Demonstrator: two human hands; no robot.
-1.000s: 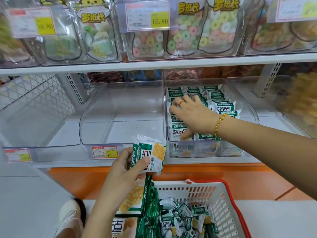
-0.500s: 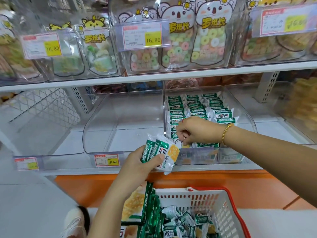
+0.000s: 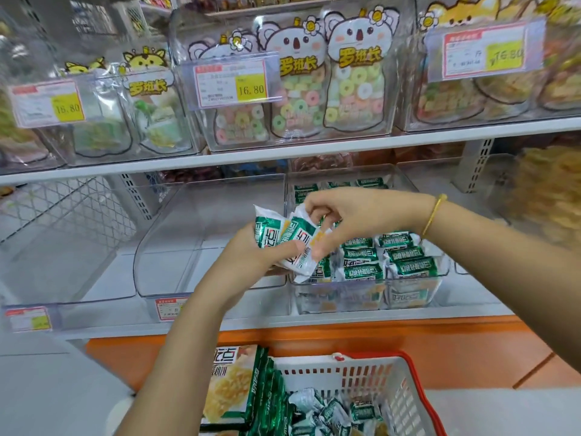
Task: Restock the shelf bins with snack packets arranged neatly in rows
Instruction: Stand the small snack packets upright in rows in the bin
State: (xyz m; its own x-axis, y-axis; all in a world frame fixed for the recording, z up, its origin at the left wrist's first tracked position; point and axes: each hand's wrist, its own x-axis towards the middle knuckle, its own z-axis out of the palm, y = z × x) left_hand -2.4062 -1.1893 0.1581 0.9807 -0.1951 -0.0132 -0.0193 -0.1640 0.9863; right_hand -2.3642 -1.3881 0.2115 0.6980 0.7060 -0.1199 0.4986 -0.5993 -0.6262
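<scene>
Left grip (image 3: 251, 256) clasps a small fan of snack packets (image 3: 273, 231) just in front of the shelf bin (image 3: 445, 269); right grip (image 3: 361, 212) pinches one by its top edge. Suggest peeling off a single packet, then seating it on edge, flush with the front row (image 3: 405, 267).

- Small foil snack packets (image 3: 412, 267): green and white, white lettering, yellow patch.
- Rigid plastic shelf bin (image 3: 415, 297): clear, colourless.
- Slotted plastic shopping basket (image 3: 361, 374): white walls, red rim.
- Rectangular paper price labels (image 3: 231, 84): white, red header, yellow price box.
- Koala-shaped candy pouches (image 3: 355, 77): white and pink, pastel ring pattern.
- Beaded wrist bracelet (image 3: 432, 215): gold.
</scene>
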